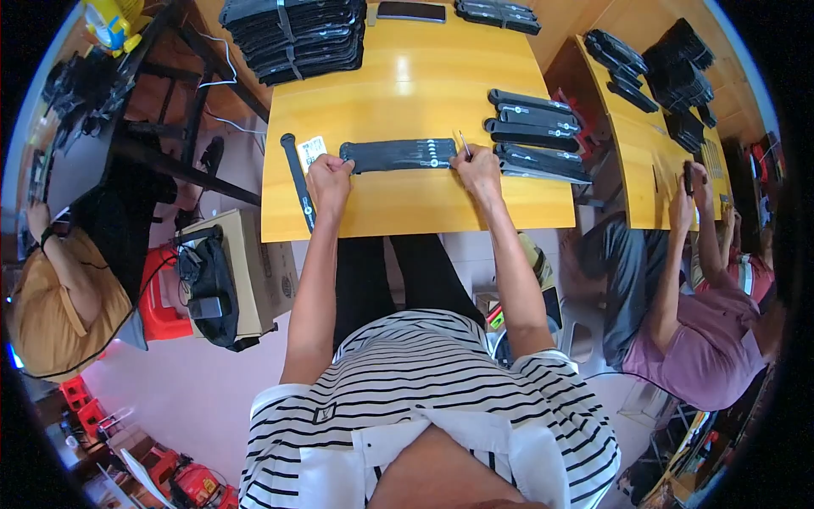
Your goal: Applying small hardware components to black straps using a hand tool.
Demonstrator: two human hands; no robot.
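Observation:
Flat black straps (397, 156) lie side by side as one band on the yellow table in front of me, with a row of white marks near the right end. My left hand (329, 178) pinches the band's left end between thumb and fingers. At the right end, my right hand (478, 173) is closed around a slim pointed tool (464, 144), its fingertips touching or nearly touching the straps; the tool's exact kind is too small to tell. A single black strap (297, 180) lies left of my left hand, beside a white printed label sheet (314, 148).
Stacked strap bundles (534, 127) sit right of my right hand. A tall pile of banded straps (297, 38) stands at the far left, a phone (411, 11) at the back edge. Co-workers sit either side, one near a second yellow table (632, 136). A cardboard box (254, 254) stands left below.

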